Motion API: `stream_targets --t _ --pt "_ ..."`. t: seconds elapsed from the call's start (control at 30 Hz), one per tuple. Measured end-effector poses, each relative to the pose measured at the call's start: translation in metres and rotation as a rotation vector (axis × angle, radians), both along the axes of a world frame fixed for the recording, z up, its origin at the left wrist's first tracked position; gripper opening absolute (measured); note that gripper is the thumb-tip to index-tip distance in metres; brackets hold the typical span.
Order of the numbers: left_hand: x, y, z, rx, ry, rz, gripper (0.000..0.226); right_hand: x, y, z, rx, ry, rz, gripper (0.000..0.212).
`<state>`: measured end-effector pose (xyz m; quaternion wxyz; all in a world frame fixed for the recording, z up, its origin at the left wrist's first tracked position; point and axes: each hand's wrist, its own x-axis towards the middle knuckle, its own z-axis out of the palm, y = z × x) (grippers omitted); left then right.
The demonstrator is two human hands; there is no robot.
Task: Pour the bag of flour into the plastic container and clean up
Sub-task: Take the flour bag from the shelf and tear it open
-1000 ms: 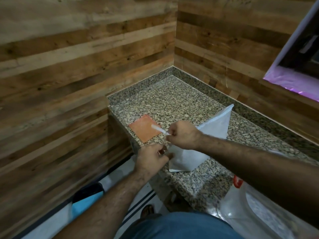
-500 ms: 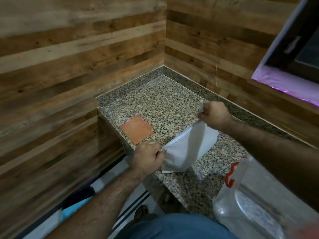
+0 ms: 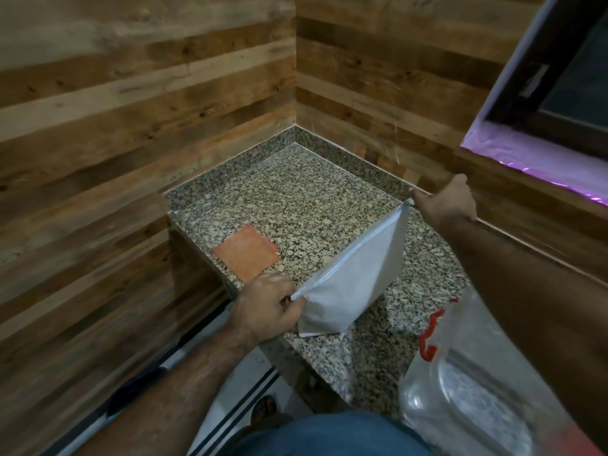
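Note:
A white zip bag of flour (image 3: 353, 281) stands on the speckled granite counter (image 3: 296, 195) near its front edge. My left hand (image 3: 268, 306) pinches the near corner of the bag's top. My right hand (image 3: 445, 202) grips the far end of the zip strip, close to the back wall. The top edge is stretched taut between both hands. A clear plastic container (image 3: 460, 390) with a red clip sits at the lower right, partly behind my right forearm.
An orange square cloth (image 3: 245, 253) lies flat on the counter left of the bag. Wood-plank walls close in the counter on the left and back. A window sill (image 3: 539, 162) juts out at upper right. The floor drops away left of the counter edge.
My right hand has travelled from beside my left hand along the bag's top to its far end, away and to the right. The left hand has kept its hold on the near corner.

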<state>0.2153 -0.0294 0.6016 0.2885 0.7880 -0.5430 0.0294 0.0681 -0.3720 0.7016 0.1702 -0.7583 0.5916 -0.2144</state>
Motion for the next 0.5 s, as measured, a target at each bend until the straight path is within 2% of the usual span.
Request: stream_targets --t 0.13,0.3,0.37,0.5 --pt "0.004 -0.008 0.006 -0.058 0.125 0.091 0.045 0.008 0.017 0.000 -0.287 0.389 0.094 0.089" --pt "0.004 -0.038 0.034 0.037 0.215 0.099 0.052 0.021 0.032 0.000 -0.365 0.573 0.212 0.076" --pt "0.005 -0.051 0.041 0.101 0.259 0.111 0.047 0.025 0.037 -0.003 -0.303 0.597 0.219 0.081" --pt "0.006 -0.075 0.046 0.233 0.294 0.127 0.053 0.034 0.039 -0.011 0.045 0.570 0.189 0.103"
